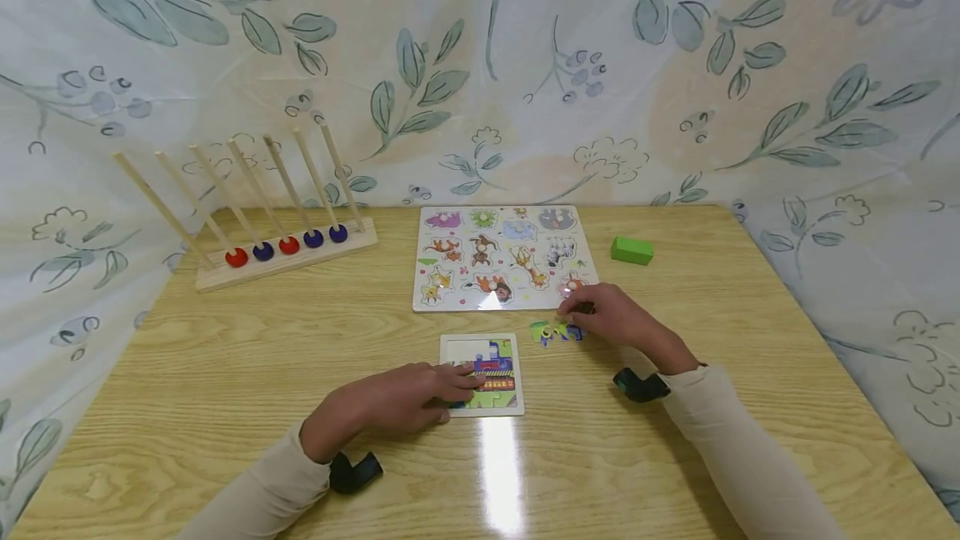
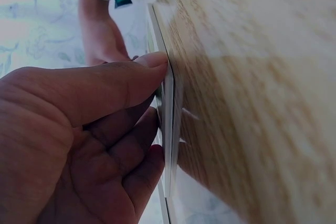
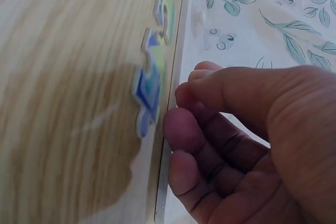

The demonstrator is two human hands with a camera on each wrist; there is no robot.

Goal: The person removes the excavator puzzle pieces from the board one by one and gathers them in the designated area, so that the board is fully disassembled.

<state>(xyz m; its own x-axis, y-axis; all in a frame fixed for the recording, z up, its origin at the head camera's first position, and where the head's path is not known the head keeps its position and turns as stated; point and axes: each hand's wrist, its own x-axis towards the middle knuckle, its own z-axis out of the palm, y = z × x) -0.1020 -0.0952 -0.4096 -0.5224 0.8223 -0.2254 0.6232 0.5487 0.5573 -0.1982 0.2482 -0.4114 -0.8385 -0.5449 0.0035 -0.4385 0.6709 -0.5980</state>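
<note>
A: Nearest item?
B: One left hand (image 1: 397, 397), fingers laid flat across a framed jigsaw puzzle (image 1: 487, 412), thumb at its edge. The puzzle lay on the wood-grain table (image 1: 375, 307), upper-left section unfilled.
A: Next?
B: Loose jigsaw pieces (image 1: 546, 332), blue, green and yellow, right of the frame. Just beside them, one right hand (image 1: 617, 317), fingers loosely bent, thumb close to forefinger.
A: Clamped on a piece?
B: Could not be told.
A: Farther?
B: One animal peg puzzle (image 1: 505, 252); at its right, one green block (image 1: 632, 252); far left, one bead rack (image 1: 300, 261). Behind all, floral cloth (image 1: 495, 65).
</note>
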